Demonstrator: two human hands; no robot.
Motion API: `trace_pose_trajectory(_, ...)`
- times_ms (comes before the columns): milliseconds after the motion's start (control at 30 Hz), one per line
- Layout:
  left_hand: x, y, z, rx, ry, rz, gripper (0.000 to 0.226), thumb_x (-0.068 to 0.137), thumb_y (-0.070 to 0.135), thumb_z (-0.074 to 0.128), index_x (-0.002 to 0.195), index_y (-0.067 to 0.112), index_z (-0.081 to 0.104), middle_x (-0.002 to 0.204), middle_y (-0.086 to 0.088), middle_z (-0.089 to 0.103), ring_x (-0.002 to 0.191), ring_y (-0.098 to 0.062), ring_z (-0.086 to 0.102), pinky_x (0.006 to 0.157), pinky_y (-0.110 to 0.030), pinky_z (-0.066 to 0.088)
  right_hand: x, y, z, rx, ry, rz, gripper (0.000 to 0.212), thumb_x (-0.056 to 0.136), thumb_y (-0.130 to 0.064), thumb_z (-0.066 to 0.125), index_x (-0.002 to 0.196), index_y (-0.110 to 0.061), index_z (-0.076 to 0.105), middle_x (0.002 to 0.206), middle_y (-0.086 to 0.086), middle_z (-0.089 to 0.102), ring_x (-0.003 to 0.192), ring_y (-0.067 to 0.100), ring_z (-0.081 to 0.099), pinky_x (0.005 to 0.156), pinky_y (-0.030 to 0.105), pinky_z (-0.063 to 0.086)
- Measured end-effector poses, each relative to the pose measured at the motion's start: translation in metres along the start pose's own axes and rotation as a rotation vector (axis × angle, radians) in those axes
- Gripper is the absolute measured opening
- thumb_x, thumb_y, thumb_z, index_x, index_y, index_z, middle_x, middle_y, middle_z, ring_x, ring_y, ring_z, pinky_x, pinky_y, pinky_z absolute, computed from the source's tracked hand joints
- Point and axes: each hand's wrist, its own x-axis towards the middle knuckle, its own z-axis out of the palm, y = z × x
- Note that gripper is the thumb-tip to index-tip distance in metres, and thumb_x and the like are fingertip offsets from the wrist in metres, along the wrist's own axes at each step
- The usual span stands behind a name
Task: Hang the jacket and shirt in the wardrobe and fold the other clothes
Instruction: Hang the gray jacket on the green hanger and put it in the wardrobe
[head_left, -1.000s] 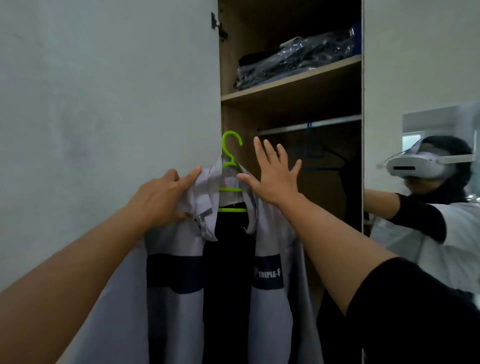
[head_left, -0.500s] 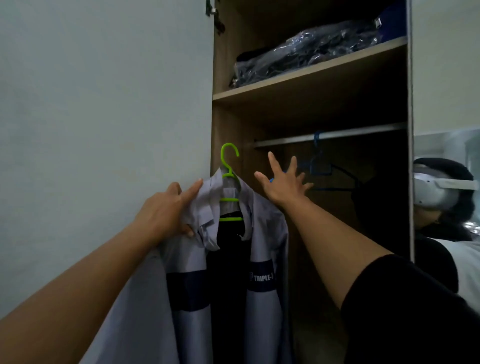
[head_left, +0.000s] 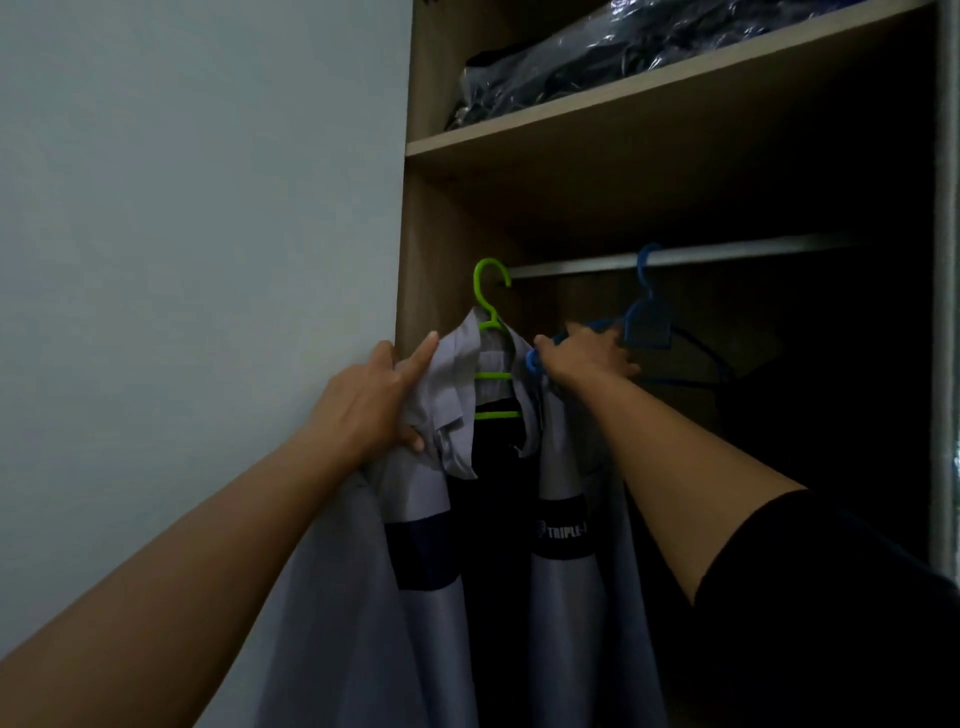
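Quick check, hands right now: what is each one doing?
Left hand: closed on the collar of the grey jacket with a navy band, which hangs on a green plastic hanger.
Right hand: gripping the blue plastic hanger.

Pale grey-green wall (head_left: 197, 218) fills the left half, plain and matte. Right of it, an open wooden cupboard (head_left: 415, 249) — interior dark, lit only from the front. Shelf (head_left: 649, 88) near the top carries clear plastic bags (head_left: 597, 57) of dark cloth. Below — a metal rail (head_left: 727, 255) spanning the recess.

Plastic-wrapped bundle (head_left: 623, 57) on upper shelf (head_left: 649, 98)
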Motion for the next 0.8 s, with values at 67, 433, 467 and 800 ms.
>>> trace_pose_trajectory(67, 0.007, -0.001, 0.002, 0.004, -0.005, 0.016, 0.112, 0.072, 0.049, 0.073, 0.148, 0.033, -0.007, 0.126, -0.015, 0.036, 0.103, -0.037, 0.054, 0.083, -0.039, 0.044, 0.003, 0.003, 0.002, -0.003, -0.009, 0.020, 0.059, 0.091, -0.055, 0.041, 0.142, -0.026, 0.035, 0.151, 0.022, 0.018, 0.132, 0.047, 0.027, 0.107, 0.053, 0.024)
trace_pose_trajectory(433, 0.035, 0.000, 0.014, -0.004, 0.003, 0.083, 0.113, 0.070, 0.047, 0.074, 0.149, 0.034, -0.006, 0.124, -0.015, 0.037, 0.103, -0.036, 0.055, 0.081, -0.039, 0.045, 0.005, 0.014, -0.001, -0.004, -0.016, 0.057, 0.074, 0.087, -0.043, 0.058, 0.147, -0.030, 0.018, 0.139, 0.019, 0.043, 0.127, 0.037, 0.044, 0.099, 0.044, 0.040)
trace_pose_trajectory(467, 0.039, 0.001, 0.016, -0.008, 0.004, 0.087, 0.113, 0.070, 0.047, 0.075, 0.148, 0.034, -0.006, 0.124, -0.015, 0.038, 0.103, -0.036, 0.055, 0.081, -0.039, 0.046, 0.004, 0.015, -0.001, -0.006, -0.019, 0.057, 0.074, 0.086, -0.041, 0.060, 0.146, -0.031, 0.018, 0.138, 0.019, 0.044, 0.126, 0.037, 0.045, 0.098, 0.043, 0.041)
trace_pose_trajectory(800, 0.064, 0.012, 0.024, -0.057, 0.004, 0.088, 0.113, 0.071, 0.046, 0.075, 0.148, 0.034, -0.007, 0.124, -0.015, 0.038, 0.103, -0.037, 0.056, 0.082, -0.040, 0.047, 0.019, 0.025, 0.011, -0.008, -0.115, -0.021, 0.055, 0.095, -0.034, 0.026, 0.148, -0.039, 0.013, 0.148, 0.020, 0.034, 0.131, 0.039, 0.038, 0.107, 0.043, 0.032)
